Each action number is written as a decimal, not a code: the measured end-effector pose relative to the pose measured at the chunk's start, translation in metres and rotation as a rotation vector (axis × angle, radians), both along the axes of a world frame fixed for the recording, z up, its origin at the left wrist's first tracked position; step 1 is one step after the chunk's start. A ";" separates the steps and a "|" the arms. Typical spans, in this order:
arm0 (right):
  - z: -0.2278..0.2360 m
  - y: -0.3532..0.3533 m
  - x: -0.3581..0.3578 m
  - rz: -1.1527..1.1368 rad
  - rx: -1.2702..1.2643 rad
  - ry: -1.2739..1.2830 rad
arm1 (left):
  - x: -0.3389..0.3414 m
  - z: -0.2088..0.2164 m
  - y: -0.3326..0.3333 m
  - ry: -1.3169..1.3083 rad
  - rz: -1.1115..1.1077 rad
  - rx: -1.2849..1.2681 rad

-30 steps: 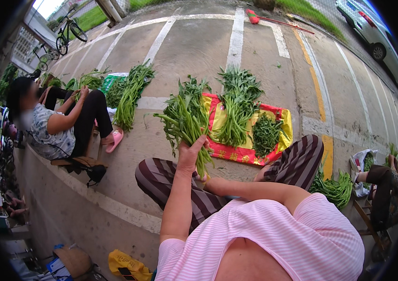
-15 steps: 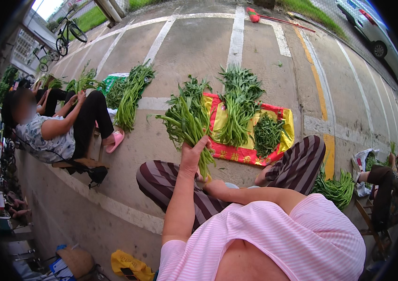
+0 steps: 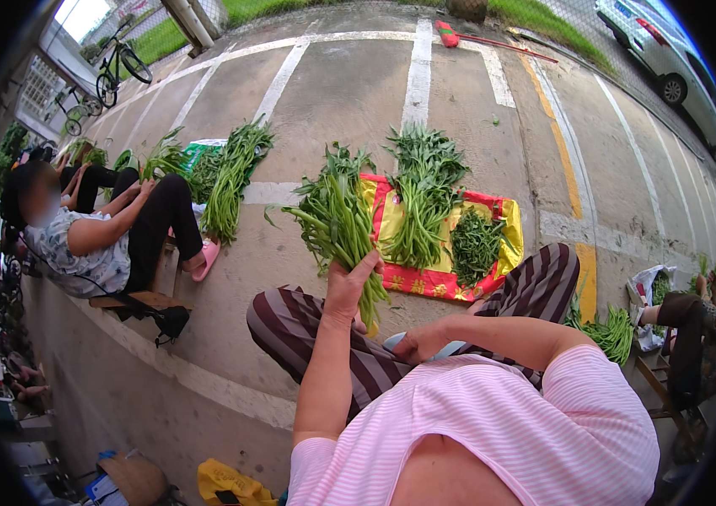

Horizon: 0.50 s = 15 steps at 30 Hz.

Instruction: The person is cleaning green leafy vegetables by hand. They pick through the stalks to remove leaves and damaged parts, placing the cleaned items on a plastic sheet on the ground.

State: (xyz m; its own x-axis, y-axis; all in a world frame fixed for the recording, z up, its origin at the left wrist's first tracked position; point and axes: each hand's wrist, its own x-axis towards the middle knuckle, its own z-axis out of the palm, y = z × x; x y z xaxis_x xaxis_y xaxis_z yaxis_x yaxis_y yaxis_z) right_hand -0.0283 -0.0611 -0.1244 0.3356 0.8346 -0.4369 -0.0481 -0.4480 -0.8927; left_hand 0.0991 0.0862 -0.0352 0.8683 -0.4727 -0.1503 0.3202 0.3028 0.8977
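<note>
A bunch of water spinach (image 3: 337, 221), long green stalks with narrow leaves, is upright in front of me. My left hand (image 3: 353, 282) is closed round its lower stalks, and the stalk ends hang below the fist. Apart from the bunch, low over my lap, my right hand (image 3: 418, 340) has its fingers curled; what they hold, if anything, is hidden. Beyond my feet a red and yellow plastic sheet (image 3: 419, 279) lies on the ground. On it rest a long pile of water spinach (image 3: 419, 215) and a smaller heap of short cut greens (image 3: 476, 246).
To the left a seated person (image 3: 105, 228) handles greens beside another pile (image 3: 227, 190). More greens (image 3: 612, 335) lie right of my knee, near another person's legs (image 3: 682, 316). A red-headed pole (image 3: 493, 44) lies far ahead; a yellow bag (image 3: 231, 482) is behind me on the left.
My right hand has drawn back from the stalk ends, rightward over my lap. My left hand keeps its hold on the bunch, which stands more upright. The view has shifted slightly.
</note>
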 end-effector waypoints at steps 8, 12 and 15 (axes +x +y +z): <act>-0.014 0.048 0.008 -0.469 -0.384 -0.446 | 0.006 -0.012 -0.002 -0.025 0.022 0.055; -0.053 0.092 0.014 -0.344 -0.549 -0.476 | 0.006 -0.010 -0.004 -0.033 0.056 0.051; -0.062 0.080 0.021 -0.182 -0.429 -0.460 | 0.006 -0.011 -0.003 -0.047 0.036 0.105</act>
